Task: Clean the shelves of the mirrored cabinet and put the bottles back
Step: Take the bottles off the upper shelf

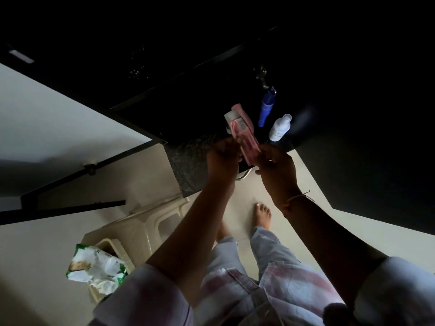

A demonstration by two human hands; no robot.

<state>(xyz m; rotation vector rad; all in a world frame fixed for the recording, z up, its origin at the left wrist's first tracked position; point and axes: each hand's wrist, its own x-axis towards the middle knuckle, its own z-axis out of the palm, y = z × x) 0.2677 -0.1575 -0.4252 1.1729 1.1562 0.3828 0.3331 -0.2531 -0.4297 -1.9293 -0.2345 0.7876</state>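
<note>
A pink box-shaped bottle pack with a barcode and a pale cap is held over the dark speckled counter. My left hand grips its lower left side and my right hand pinches its lower right end. Behind it on the counter stand a blue bottle and a white bottle. A second pink item shows just behind the box. The cabinet shelves lie in darkness above and cannot be made out.
A cream plastic stool stands on the floor at the left, with a crumpled green-and-white wipes pack on it. A tap glints in the dark. Black frame bars cross the left. My bare feet are on pale tiles.
</note>
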